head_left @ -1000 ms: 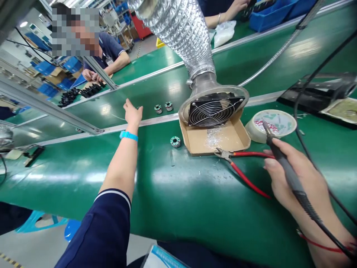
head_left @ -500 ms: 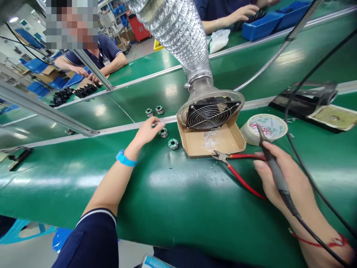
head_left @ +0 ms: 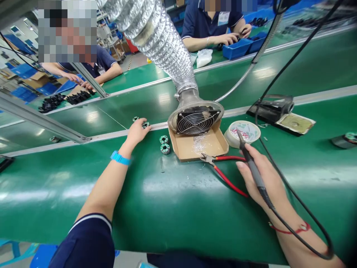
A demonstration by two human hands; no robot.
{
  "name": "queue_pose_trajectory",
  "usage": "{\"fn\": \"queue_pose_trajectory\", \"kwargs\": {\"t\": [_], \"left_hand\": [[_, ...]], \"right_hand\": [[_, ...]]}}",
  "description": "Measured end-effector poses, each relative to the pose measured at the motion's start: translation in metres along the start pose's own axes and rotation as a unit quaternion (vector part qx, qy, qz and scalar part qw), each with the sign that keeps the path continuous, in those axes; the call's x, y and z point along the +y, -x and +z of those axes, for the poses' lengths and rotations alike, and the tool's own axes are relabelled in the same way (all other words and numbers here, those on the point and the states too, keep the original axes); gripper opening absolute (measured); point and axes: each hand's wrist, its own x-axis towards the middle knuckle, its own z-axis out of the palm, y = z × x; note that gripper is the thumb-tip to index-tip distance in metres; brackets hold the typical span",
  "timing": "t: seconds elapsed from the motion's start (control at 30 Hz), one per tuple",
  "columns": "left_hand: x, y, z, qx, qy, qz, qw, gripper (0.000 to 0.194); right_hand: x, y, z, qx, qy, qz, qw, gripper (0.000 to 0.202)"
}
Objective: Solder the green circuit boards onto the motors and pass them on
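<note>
At the metal rail, my left hand [head_left: 137, 132] has its thumb and fingers closed around a small motor stator [head_left: 145, 125], a ring-shaped part with a green circuit board on top. Just beyond it is another stator [head_left: 135, 119], partly behind the fingers. Two more stators, a rear one [head_left: 164, 139] and a front one [head_left: 165, 149], stand touching each other to the right. My right hand [head_left: 263, 176] grips a soldering iron [head_left: 253, 167] like a pen, its tip over a tape roll [head_left: 232, 140] with small red-and-white bits inside.
A fume duct with a fan grille [head_left: 197, 122] hangs over a cardboard tray [head_left: 182, 149] of wire clippings. Red-handled cutters [head_left: 226, 178] lie spread before it. An iron stand with a sponge [head_left: 296, 123] and a larger motor part [head_left: 346, 140] are at right. Co-workers sit across the line.
My left hand has moved from the near stators to a far one and brought it toward the rail. The near two now touch. My right hand still holds the iron; the view has shifted.
</note>
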Motion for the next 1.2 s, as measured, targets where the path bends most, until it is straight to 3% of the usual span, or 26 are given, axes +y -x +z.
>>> {"fn": "queue_pose_trajectory", "kwargs": {"t": [0.07,0.17,0.27,0.33,0.4,0.47,0.6,0.67,0.77,0.9,1.2], "left_hand": [[-0.009,0.034,-0.007,-0.028,-0.012,0.017,0.999,0.038],[-0.022,0.080,-0.017,-0.078,-0.003,0.048,0.996,0.050],[-0.030,0.111,-0.020,-0.121,0.036,0.090,0.988,0.047],[-0.026,0.125,-0.018,-0.129,0.062,0.109,0.984,0.036],[-0.012,0.138,-0.012,-0.142,0.108,0.108,0.978,0.031],[0.009,0.151,-0.005,-0.175,0.196,0.098,0.960,0.035],[0.057,0.174,0.011,-0.236,0.390,0.111,0.883,0.045],[0.078,0.180,0.015,-0.262,0.427,0.123,0.857,0.046],[0.099,0.184,0.015,-0.302,0.431,0.131,0.840,0.044],[0.111,0.185,0.011,-0.322,0.429,0.153,0.830,0.042],[0.107,0.182,0.009,-0.389,0.443,0.190,0.785,0.038]], "right_hand": [[-0.002,0.001,-0.001,-0.002,-0.004,0.006,1.000,0.057],[-0.007,0.002,-0.004,0.010,-0.006,0.019,1.000,0.050],[-0.011,0.005,-0.008,0.074,-0.007,0.035,0.997,0.037],[-0.016,0.008,-0.011,0.123,-0.021,0.038,0.991,0.032],[-0.025,0.014,-0.014,0.131,-0.064,0.040,0.989,0.031],[-0.037,0.020,-0.016,0.101,-0.128,0.044,0.986,0.036],[-0.064,0.027,-0.019,-0.005,-0.230,0.065,0.971,0.036],[-0.076,0.025,-0.020,-0.055,-0.236,0.061,0.968,0.034],[-0.090,0.018,-0.021,-0.094,-0.233,0.029,0.967,0.041],[-0.096,0.008,-0.021,-0.165,-0.278,0.017,0.946,0.050],[-0.098,0.000,-0.019,-0.278,-0.278,0.049,0.918,0.050]]}}
